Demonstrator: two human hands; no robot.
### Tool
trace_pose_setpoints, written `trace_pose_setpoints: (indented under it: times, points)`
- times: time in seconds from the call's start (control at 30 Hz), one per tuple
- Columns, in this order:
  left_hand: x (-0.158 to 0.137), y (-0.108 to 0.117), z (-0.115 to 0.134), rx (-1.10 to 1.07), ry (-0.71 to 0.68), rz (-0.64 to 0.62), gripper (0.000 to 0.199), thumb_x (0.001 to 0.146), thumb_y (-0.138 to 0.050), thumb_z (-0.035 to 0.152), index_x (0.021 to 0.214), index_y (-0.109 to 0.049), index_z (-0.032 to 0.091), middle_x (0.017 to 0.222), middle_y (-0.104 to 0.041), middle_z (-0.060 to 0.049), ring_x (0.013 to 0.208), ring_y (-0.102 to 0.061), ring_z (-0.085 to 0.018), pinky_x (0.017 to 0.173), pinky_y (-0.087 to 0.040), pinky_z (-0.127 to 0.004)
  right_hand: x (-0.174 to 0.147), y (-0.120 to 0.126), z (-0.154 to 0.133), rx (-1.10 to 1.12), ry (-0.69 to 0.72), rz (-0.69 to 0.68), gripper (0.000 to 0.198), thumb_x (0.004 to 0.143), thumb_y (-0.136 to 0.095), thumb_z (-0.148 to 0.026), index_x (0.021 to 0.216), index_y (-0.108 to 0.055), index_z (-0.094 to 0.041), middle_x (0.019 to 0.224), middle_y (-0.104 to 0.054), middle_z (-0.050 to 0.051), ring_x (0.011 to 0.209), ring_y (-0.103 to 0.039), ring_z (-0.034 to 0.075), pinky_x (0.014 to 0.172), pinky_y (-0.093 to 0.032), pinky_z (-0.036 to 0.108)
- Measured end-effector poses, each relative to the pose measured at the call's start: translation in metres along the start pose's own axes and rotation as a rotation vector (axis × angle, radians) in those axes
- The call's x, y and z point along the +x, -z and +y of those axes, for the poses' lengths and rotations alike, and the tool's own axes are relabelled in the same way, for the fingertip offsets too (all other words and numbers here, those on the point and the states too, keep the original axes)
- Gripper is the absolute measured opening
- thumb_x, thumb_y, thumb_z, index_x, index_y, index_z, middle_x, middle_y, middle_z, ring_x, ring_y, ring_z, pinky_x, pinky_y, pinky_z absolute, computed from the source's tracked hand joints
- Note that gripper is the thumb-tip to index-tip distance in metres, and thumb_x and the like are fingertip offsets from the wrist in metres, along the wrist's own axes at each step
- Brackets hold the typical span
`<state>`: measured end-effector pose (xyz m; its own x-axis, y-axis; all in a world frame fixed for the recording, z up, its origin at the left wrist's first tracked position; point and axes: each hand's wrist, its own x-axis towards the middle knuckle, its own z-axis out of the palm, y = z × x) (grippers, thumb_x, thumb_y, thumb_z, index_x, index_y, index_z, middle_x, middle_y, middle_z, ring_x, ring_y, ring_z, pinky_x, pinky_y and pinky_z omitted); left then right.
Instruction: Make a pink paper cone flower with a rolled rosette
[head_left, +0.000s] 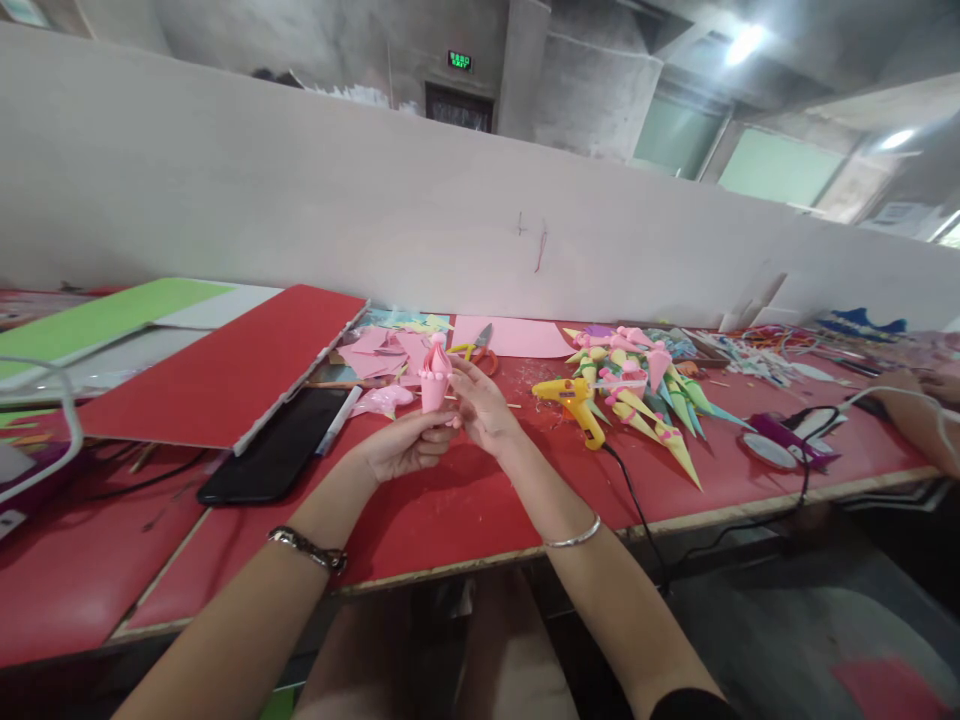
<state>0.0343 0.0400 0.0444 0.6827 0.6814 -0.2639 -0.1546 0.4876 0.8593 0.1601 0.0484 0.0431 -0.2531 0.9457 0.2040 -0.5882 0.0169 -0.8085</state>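
Observation:
A pink craft-foam ice-cream cone (pixel 435 385) stands upright over the red table, with a swirled top and a row of small pink balls round its rim. My left hand (pixel 412 445) is closed on its lower part. Small pink balls (pixel 454 422) show at the left fingertips. From the right, my right hand (pixel 484 410) has its bent fingers against the cone's rim; its thumb is hidden. To the right lies a yellow hot glue gun (pixel 570 400). Behind the hands are scissors (pixel 484 352) with orange and yellow handles.
Several finished foam cones (pixel 660 420) are heaped right of the glue gun. Pink sheets (pixel 514 337) and scraps (pixel 375 350) lie behind. On the left are a black phone (pixel 277 450) and a red board (pixel 240 360). Another person's arm (pixel 911 420) rests at far right.

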Motion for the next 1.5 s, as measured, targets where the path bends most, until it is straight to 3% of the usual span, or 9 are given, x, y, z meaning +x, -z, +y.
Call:
trace_pose_setpoints:
  times: [0.23, 0.6, 0.93, 1.03, 1.17, 1.27, 1.4, 1.5]
  points:
    - [0.0, 0.001, 0.0, 0.053, 0.025, -0.027, 0.022, 0.075, -0.058, 0.025, 0.062, -0.044, 0.016, 0.045, -0.023, 0.011, 0.035, -0.015, -0.001, 0.032, -0.011, -0.011, 0.0, 0.004, 0.002, 0.079, -0.077, -0.06, 0.042, 0.063, -0.07, -0.029, 0.101, -0.053, -0.029, 0.076, -0.061, -0.006, 0.044, -0.045, 0.005, 0.029, -0.031, 0.012]
    - [0.001, 0.003, -0.001, 0.055, 0.011, -0.049, 0.022, 0.072, -0.064, 0.026, 0.063, -0.046, 0.015, 0.044, -0.024, 0.011, 0.036, -0.014, -0.001, 0.032, -0.012, -0.011, 0.001, 0.005, 0.002, 0.128, -0.026, -0.075, 0.044, 0.057, -0.075, -0.025, 0.097, -0.057, -0.028, 0.074, -0.061, -0.007, 0.044, -0.048, 0.005, 0.029, -0.036, 0.013]
    - [-0.002, 0.001, -0.002, 0.027, -0.058, -0.016, 0.024, 0.065, -0.072, 0.029, 0.068, -0.057, 0.01, 0.043, -0.028, 0.011, 0.035, -0.02, 0.0, 0.031, -0.017, -0.01, -0.001, 0.002, 0.001, 0.074, 0.004, -0.059, 0.042, 0.056, -0.073, -0.027, 0.096, -0.059, -0.027, 0.069, -0.054, -0.008, 0.041, -0.037, 0.003, 0.031, -0.029, 0.014]
    - [-0.001, 0.001, -0.001, -0.008, -0.116, 0.028, 0.024, 0.067, -0.071, 0.029, 0.067, -0.056, 0.011, 0.043, -0.028, 0.011, 0.035, -0.021, 0.0, 0.031, -0.018, -0.01, 0.0, 0.001, 0.002, 0.04, 0.025, -0.096, 0.045, 0.054, -0.074, -0.032, 0.096, -0.059, -0.027, 0.076, -0.056, -0.006, 0.045, -0.039, 0.003, 0.036, -0.033, 0.015]
    - [0.004, 0.002, 0.002, -0.078, -0.253, 0.126, 0.024, 0.075, -0.063, 0.031, 0.064, -0.051, 0.014, 0.043, -0.025, 0.011, 0.033, -0.018, 0.0, 0.03, -0.017, -0.01, 0.003, 0.001, 0.005, -0.049, 0.154, -0.029, 0.044, 0.056, -0.073, -0.034, 0.096, -0.057, -0.027, 0.085, -0.057, -0.003, 0.066, -0.052, 0.008, 0.059, -0.045, 0.02]
    - [0.008, 0.004, 0.005, -0.121, -0.353, 0.21, 0.027, 0.078, -0.059, 0.035, 0.063, -0.048, 0.015, 0.042, -0.022, 0.012, 0.032, -0.015, -0.001, 0.029, -0.016, -0.01, 0.003, 0.002, 0.006, -0.227, 0.305, 0.054, 0.031, 0.065, -0.067, -0.035, 0.093, -0.058, -0.024, 0.082, -0.055, -0.003, 0.074, -0.054, 0.009, 0.075, -0.045, 0.024]
    - [0.01, 0.004, 0.005, -0.131, -0.438, 0.298, 0.033, 0.075, -0.061, 0.038, 0.059, -0.044, 0.016, 0.04, -0.022, 0.012, 0.031, -0.016, -0.001, 0.029, -0.016, -0.011, 0.0, 0.001, 0.008, -0.57, 0.411, 0.022, 0.019, 0.07, -0.062, -0.033, 0.085, -0.063, -0.021, 0.087, -0.056, 0.001, 0.08, -0.055, 0.012, 0.075, -0.045, 0.025]
    - [0.01, 0.001, 0.003, -0.104, -0.464, 0.337, 0.035, 0.07, -0.067, 0.038, 0.056, -0.043, 0.016, 0.039, -0.024, 0.013, 0.031, -0.018, -0.001, 0.03, -0.017, -0.012, -0.001, 0.001, 0.008, -0.671, 0.483, 0.019, 0.015, 0.071, -0.061, -0.031, 0.081, -0.065, -0.02, 0.086, -0.055, 0.002, 0.078, -0.055, 0.013, 0.072, -0.046, 0.026]
